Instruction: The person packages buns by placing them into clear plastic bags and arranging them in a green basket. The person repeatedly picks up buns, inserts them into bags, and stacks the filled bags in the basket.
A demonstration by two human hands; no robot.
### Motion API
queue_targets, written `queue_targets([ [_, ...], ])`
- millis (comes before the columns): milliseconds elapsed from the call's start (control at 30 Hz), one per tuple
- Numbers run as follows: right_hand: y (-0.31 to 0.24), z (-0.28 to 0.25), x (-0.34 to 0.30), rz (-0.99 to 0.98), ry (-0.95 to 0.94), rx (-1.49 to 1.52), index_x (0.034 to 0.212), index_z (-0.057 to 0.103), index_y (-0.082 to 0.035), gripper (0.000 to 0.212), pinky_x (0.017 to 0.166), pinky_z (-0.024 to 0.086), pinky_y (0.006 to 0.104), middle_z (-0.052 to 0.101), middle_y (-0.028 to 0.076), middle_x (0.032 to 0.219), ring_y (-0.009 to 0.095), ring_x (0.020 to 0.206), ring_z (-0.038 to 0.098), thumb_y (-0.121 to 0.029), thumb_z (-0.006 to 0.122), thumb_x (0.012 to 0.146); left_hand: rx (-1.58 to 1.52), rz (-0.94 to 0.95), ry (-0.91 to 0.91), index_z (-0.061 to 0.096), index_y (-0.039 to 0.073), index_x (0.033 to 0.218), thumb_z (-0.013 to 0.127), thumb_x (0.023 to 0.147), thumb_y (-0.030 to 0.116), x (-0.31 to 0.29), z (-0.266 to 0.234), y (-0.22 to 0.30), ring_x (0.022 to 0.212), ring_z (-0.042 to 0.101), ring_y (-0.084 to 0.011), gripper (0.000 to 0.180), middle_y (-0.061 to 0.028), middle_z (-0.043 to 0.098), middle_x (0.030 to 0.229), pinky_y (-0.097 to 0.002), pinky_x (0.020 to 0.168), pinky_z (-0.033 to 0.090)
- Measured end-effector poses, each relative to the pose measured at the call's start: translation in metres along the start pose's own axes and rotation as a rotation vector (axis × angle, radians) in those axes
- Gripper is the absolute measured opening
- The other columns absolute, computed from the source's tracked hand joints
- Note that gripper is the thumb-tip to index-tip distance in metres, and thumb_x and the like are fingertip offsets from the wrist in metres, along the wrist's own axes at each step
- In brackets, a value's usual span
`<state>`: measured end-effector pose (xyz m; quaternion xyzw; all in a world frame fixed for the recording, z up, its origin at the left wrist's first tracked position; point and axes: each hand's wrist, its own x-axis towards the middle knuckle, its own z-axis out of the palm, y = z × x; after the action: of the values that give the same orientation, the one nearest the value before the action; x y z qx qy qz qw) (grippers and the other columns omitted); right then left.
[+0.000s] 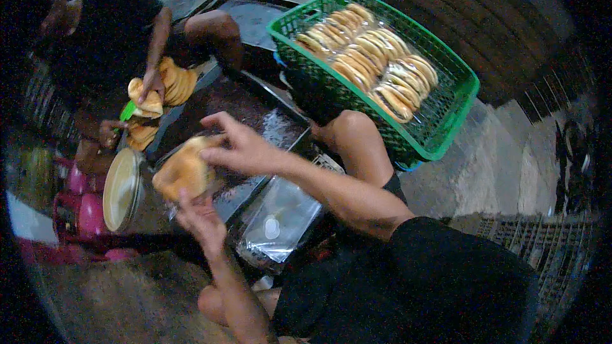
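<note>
Green crate of filled buns sits beyond my right hand, within reach. Dark tray under both hands catches crumbs. Bun: left hand cups it underneath, right fingers grip its top edge.

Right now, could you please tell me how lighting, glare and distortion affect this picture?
Head view: dim and grainy, black toward the rim; fisheye bends the green plastic crate; glare whitens the clear plastic bag; the golden bun between left hand and right hand looks soft.
</note>
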<state>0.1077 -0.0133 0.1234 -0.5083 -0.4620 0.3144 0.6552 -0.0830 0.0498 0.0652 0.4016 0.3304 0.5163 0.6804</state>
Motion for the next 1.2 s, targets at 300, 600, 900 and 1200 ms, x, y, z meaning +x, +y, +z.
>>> queue_targets([
  [300, -0.047, 0.024, -0.029, -0.594, 0.074, -0.946, 0.115, 0.058, -0.013, 0.047, 0.107, 0.030, 0.0663, 0.056, 0.016, 0.124, 0.041, 0.131, 0.042, -0.031, 0.073, 0.075, 0.019, -0.141, -0.020, 0.040, 0.001, 0.142, 0.054, 0.095, 0.054, -0.006, 0.017, 0.003, 0.119, 0.056, -0.0250, 0.072, -0.0152, 0.059, 0.126, -0.0379, 0.103, 0.044],
  [600, -0.141, -0.212, -0.069, 0.180, 0.190, -0.789, 0.141, 0.034, -0.003, 0.076, 0.088, 0.052, 0.0402, 0.067, 0.020, 0.105, 0.033, 0.099, 0.066, -0.027, 0.071, 0.079, 0.863, -0.560, -0.736, 0.057, -0.007, 0.117, 0.052, 0.095, 0.058, -0.011, 0.021, -0.018, 0.070, 0.069, -0.0227, 0.068, -0.0181, 0.070, 0.087, -0.0379, 0.064, 0.056],
  [900, -0.115, -0.385, -0.198, 0.722, 0.279, -1.001, 0.144, 0.028, 0.001, 0.095, 0.102, 0.044, 0.0386, 0.055, 0.027, 0.130, 0.032, 0.121, 0.057, -0.036, 0.079, 0.072, 1.875, -0.361, -1.040, 0.071, 0.002, 0.067, 0.070, 0.075, 0.068, -0.047, -0.030, -0.118, 0.061, 0.065, -0.0389, 0.067, -0.0200, 0.066, 0.066, -0.0463, 0.060, 0.050],
  [1200, -0.122, -0.456, -0.166, 0.641, 0.382, -1.393, 0.125, 0.055, -0.006, 0.061, 0.091, 0.049, 0.0396, 0.063, 0.015, 0.115, 0.032, 0.106, 0.062, -0.035, 0.077, 0.076, 1.339, -0.920, -1.059, 0.066, 0.000, 0.068, 0.070, 0.088, 0.044, -0.021, 0.028, -0.051, 0.053, 0.055, -0.0122, 0.049, -0.0051, 0.061, 0.058, -0.0325, 0.053, 0.045],
])
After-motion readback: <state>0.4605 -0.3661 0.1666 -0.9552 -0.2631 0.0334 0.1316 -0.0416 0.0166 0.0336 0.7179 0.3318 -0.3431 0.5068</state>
